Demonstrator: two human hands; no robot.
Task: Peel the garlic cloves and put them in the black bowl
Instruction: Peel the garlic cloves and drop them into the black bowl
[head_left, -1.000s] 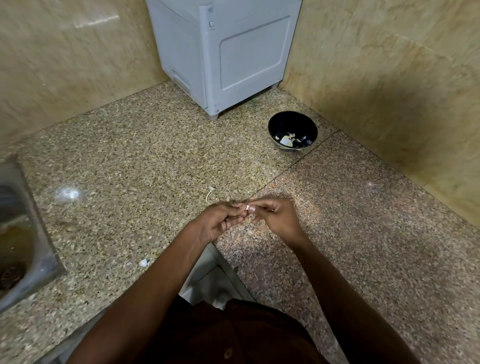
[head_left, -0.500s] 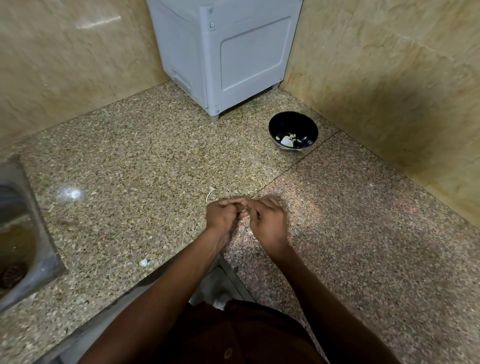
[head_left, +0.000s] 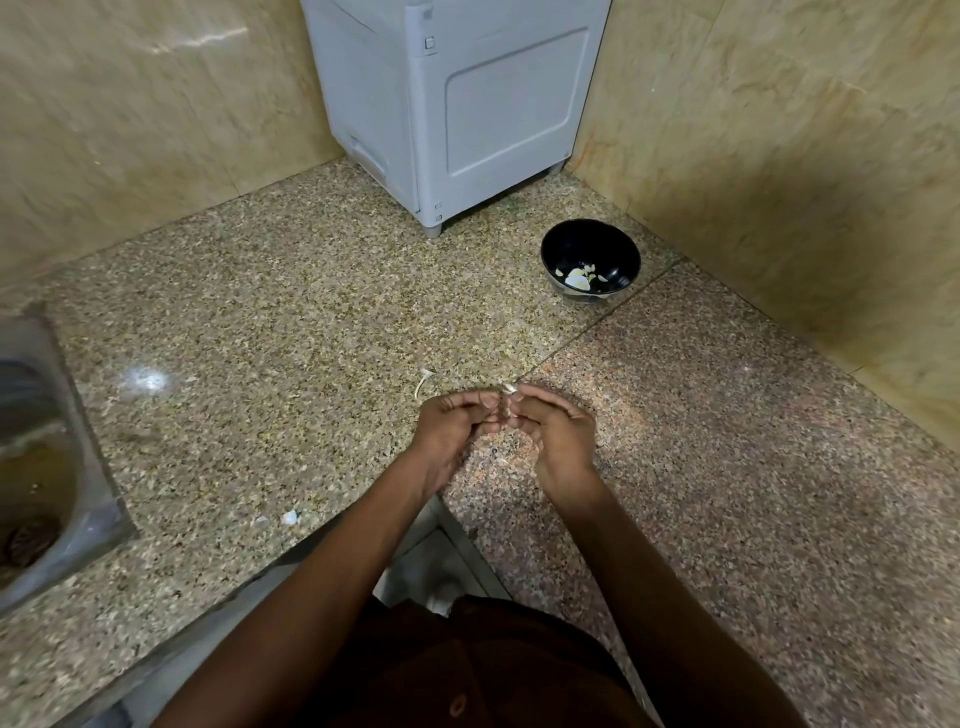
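My left hand (head_left: 453, 430) and my right hand (head_left: 555, 435) meet fingertip to fingertip low over the granite counter, pinching a small garlic clove (head_left: 508, 387) between them. Only a pale sliver of the clove shows above the fingers. The black bowl (head_left: 590, 248) stands farther back and to the right, near the corner of the walls, with a few pale garlic pieces (head_left: 577, 277) in its bottom. A thin white garlic stem (head_left: 423, 382) lies on the counter just left of my hands.
A grey appliance (head_left: 457, 104) stands at the back against the tiled walls. A steel sink (head_left: 36, 457) is set into the counter at the far left. Small bits of peel (head_left: 289, 517) lie near the counter's front edge.
My hands have turned and drawn a little closer to me while staying pressed together on the clove. The bowl and the stem have not moved.
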